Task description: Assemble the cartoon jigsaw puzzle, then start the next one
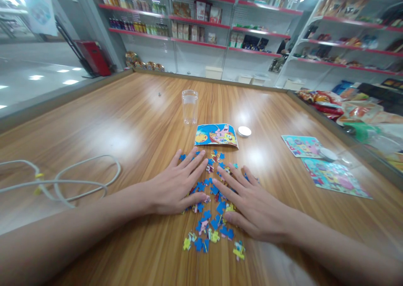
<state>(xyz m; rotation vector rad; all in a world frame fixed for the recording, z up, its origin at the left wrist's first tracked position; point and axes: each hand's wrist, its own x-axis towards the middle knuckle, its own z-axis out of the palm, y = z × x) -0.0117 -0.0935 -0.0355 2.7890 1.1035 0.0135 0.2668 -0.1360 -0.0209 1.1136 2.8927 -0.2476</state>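
Note:
Many small jigsaw puzzle pieces (207,215), mostly blue with some yellow and pink, lie loose on the wooden table. My left hand (176,187) rests palm down over the left side of the pieces, fingers spread. Flat on the right side of them is my right hand (248,202), its fingers also apart. Each hand hides some pieces beneath it, and neither grips anything. Just beyond the fingertips lies a cartoon picture card (216,135), slightly curled. A white round lid (244,131) sits to its right, and a clear plastic cup (189,107) stands upright behind it.
A pale cable (85,181) loops across the left of the table (138,109). Two more cartoon cards (336,177) lie at the right, with a lid (328,154) on them. Packaged goods (352,105) are heaped beyond the right edge. Stocked shelves (201,21) line the back wall.

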